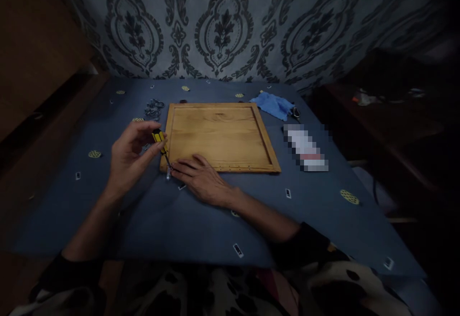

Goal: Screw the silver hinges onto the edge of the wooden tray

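Note:
My left hand (131, 155) is closed round a small screwdriver with a yellow and black handle (159, 138), its tip pointing down at the near left corner of a shallow wooden tray (220, 136). My right hand (201, 178) lies on the blue cloth at that same corner, fingers pressed together on a small metal piece (168, 173) at the screwdriver's tip. What the piece is I cannot make out.
A blue tablecloth (201, 220) covers the table. Metal hooks or rings (153, 108) lie left of the tray's far corner. A crumpled blue rag (273, 105) sits at the back right, a blurred packet (306, 148) right of the tray. Patterned wallpaper rises behind.

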`<state>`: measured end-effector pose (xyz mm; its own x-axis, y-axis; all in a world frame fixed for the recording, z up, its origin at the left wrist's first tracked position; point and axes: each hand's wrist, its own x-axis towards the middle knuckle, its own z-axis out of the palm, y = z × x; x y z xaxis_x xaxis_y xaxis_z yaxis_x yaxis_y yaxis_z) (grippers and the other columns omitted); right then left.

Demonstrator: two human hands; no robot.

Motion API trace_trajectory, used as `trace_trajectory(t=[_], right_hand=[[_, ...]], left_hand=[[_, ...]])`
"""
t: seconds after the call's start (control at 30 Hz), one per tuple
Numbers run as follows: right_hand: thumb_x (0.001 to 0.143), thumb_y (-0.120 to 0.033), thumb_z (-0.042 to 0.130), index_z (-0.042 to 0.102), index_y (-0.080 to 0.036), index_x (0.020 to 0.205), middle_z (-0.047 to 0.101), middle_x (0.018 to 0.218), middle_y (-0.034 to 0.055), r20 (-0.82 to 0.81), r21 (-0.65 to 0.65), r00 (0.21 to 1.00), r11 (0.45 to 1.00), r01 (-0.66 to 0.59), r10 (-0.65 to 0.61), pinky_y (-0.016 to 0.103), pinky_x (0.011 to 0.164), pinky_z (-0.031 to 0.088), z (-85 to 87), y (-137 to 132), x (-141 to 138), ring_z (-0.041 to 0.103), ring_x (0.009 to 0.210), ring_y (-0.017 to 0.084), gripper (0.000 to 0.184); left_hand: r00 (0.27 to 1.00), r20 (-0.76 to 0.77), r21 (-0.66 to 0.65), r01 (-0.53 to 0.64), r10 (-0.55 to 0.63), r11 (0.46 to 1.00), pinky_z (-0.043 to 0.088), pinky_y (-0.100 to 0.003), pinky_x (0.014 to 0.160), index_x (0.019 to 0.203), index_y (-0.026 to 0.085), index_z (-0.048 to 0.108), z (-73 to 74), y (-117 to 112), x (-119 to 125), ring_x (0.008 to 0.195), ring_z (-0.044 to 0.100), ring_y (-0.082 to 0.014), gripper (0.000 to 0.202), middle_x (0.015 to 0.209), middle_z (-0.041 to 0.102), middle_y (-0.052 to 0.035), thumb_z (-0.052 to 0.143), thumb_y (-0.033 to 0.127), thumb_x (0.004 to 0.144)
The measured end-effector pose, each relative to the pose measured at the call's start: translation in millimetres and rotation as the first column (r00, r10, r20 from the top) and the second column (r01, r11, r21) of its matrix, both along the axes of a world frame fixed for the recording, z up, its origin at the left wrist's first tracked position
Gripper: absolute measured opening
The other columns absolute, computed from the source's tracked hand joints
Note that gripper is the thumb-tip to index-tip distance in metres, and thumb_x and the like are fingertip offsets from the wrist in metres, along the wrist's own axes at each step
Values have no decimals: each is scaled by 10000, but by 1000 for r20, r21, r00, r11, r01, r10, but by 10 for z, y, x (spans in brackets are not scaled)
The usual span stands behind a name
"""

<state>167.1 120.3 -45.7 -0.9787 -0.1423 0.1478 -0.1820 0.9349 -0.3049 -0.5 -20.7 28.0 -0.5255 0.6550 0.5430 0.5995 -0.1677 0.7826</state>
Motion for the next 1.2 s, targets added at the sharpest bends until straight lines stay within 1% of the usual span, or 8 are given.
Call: trace_trajectory(t=[0.17, 0.37, 0.53, 0.73, 0.83, 0.93, 1.1, 1.2], right_hand=[[1076, -131, 487, 535, -229, 1568, 544, 1634, 85, -4, -5, 1000, 1000, 2, -2, 596, 1291, 279, -22, 3, -1, 434, 1558, 271, 504], [1080, -151, 497, 518, -215, 1577, 540, 1637, 75, -34, 28, 999, 1000, -5, 6, 600, 1282, 310, -30, 8, 8, 447, 1550, 272, 501], [1044, -125, 551, 534, -238, 1570, 558, 1623, 79, -45, 34, 999, 999, -2, 4, 599, 1278, 319, -35, 5, 4, 464, 1539, 273, 538], [1052, -114, 516, 533, -229, 1574, 550, 1629, 90, -14, 23, 1000, 1000, 4, -3, 606, 1286, 298, -20, -1, -1, 450, 1550, 271, 535], [1054, -115, 510, 526, -225, 1576, 546, 1633, 86, -9, 24, 1000, 1000, 3, -3, 599, 1289, 292, -12, -2, 0, 442, 1556, 269, 533], [1047, -111, 521, 533, -252, 1571, 546, 1634, 79, -15, 30, 1000, 1000, 1, 0, 588, 1286, 301, -3, -2, 2, 447, 1552, 262, 543], [1054, -121, 515, 541, -251, 1568, 552, 1627, 85, -30, 21, 1000, 1000, 1, -1, 604, 1278, 318, 2, 1, 10, 461, 1542, 274, 531], [1076, -142, 491, 545, -247, 1562, 537, 1638, 69, -32, 19, 999, 1000, 0, 0, 595, 1287, 305, -15, 8, 11, 458, 1544, 273, 501]], left_hand=[[1000, -25, 70, -14, 16, 997, 657, -342, 906, 1160, 237, 677, 16, -22, 39, 987, 779, -209, 301, 1034, 755, -35, 815, 357, 921], [998, -49, 26, -40, 41, 999, 666, -377, 929, 1170, 248, 671, -11, -50, 32, 994, 780, -216, 290, 1050, 756, -30, 797, 364, 935], [1000, -1, 68, -4, 4, 998, 667, -363, 929, 1167, 274, 700, -42, -57, 17, 998, 783, -201, 262, 1044, 768, -14, 821, 294, 935], [1000, -7, 68, -9, 9, 998, 676, -379, 920, 1174, 276, 705, -68, -63, 9, 992, 786, -215, 280, 1058, 762, -22, 833, 337, 932], [1000, -7, 64, -8, 8, 998, 674, -376, 924, 1176, 273, 704, -70, -69, 7, 991, 785, -208, 267, 1059, 764, -20, 823, 311, 941], [1000, -17, 68, -11, 13, 998, 667, -364, 929, 1177, 271, 707, -73, -70, 2, 987, 783, -197, 269, 1062, 766, -15, 826, 286, 936], [998, -48, 42, -36, 38, 998, 681, -409, 919, 1170, 285, 694, -69, -66, -4, 979, 787, -220, 277, 1049, 778, -14, 817, 381, 942], [997, -62, 38, -45, 48, 998, 685, -426, 927, 1180, 292, 690, -62, -71, -7, 987, 785, -222, 271, 1055, 783, -12, 804, 386, 953]])
